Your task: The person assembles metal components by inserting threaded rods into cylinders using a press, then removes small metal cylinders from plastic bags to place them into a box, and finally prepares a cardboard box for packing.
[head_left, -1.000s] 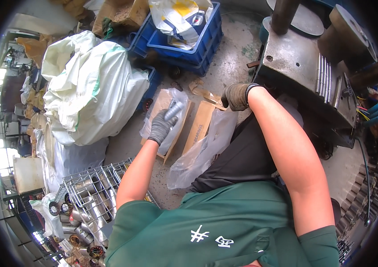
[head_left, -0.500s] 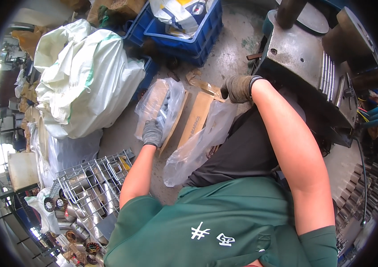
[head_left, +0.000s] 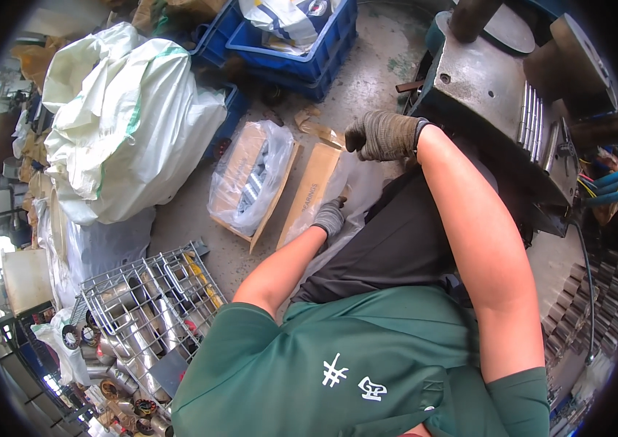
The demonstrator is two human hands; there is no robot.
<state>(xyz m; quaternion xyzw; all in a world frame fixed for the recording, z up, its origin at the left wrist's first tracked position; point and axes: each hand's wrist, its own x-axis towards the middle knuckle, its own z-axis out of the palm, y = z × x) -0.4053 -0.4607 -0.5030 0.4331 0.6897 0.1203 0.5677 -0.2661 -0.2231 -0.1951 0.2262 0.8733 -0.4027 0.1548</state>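
Observation:
My left hand (head_left: 329,217), in a grey knit glove, is closed at the clear plastic bag (head_left: 358,186) that spills from the long cardboard box (head_left: 307,188) in front of my legs. It seems to pinch the plastic; the fingertips are partly hidden. Curled above the far end of that box is my right hand (head_left: 385,136), in a soiled brown-grey glove. Whatever its fingers hold, if anything, is hidden. Left of the box stands a second cardboard box (head_left: 243,156), with a plastic liner around grey metal parts (head_left: 254,182).
A bulky white woven sack (head_left: 130,124) stands at the left. Blue crates (head_left: 316,69) are beyond the boxes. A heavy metal machine (head_left: 480,80) rises at the right. At the lower left, a wire basket (head_left: 152,306) holds metal cylinders; stacked metal parts (head_left: 593,306) lie lower right.
My left hand has left the parts in the left box and moved right to the other box's plastic. That plastic has been drawn up from where it hung. My right hand has shifted slightly.

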